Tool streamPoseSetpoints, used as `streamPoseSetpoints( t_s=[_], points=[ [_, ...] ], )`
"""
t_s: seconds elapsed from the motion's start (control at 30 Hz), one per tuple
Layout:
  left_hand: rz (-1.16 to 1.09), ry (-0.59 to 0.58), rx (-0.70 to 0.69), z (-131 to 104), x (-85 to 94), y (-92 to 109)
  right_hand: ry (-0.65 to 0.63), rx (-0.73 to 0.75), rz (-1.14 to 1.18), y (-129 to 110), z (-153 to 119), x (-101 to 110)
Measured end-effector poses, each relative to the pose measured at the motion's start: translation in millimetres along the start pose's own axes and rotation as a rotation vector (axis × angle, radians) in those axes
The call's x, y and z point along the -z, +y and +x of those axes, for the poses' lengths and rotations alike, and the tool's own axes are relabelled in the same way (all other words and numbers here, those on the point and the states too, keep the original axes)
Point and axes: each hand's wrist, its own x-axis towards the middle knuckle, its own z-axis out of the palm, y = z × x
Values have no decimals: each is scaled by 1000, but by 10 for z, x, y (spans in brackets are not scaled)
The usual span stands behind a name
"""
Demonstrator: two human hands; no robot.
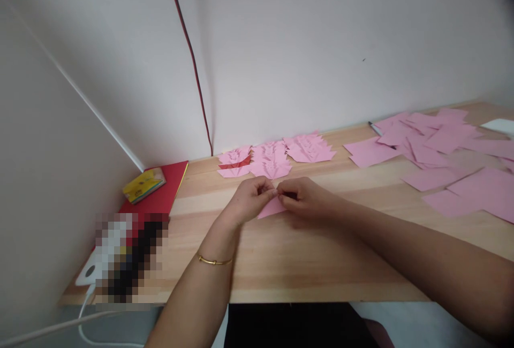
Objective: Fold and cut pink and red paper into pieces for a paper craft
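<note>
A small piece of pink paper [271, 209] lies under my two hands near the middle of the wooden table. My left hand [255, 198] pinches its upper edge between thumb and fingers. Right beside it, my right hand [301, 195] pinches the same paper, the fingertips of both hands nearly touching. Most of the sheet is hidden by the hands, so its folds cannot be made out. Just beyond them stand rows of folded pink paper pieces [271, 160], with one red folded piece [235, 163] among those at the left.
Loose pink sheets [433, 134] are spread over the right side, a dark pen [375, 128] partly beneath them. At left lie a red sheet [172, 182], a yellow packet [144, 184] and a white device with a cable [86, 273]. A wall borders the table's back.
</note>
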Motion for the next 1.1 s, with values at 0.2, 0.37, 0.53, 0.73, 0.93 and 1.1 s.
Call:
streamPoseSetpoints(
  t_s=[0.2,0.37,0.53,0.73,0.93,1.1],
  points=[
    [37,74,-9,0,38,10,45,-48,-62,49,3,31],
    [22,28,4,3,59,-12,81,-18,-95,100,2,20],
    [120,-30,-30,3,6,-22,73,-20,-115,82,-3,-24],
    [114,-1,-21,-19,19,33,27,-67,-65,25,17,20],
    [20,25,27,-33,130,8,-22,-145,-47,13,18,103],
    [-85,65,60,-30,230,-58,31,-157,-136,138,12,227]
  ],
)
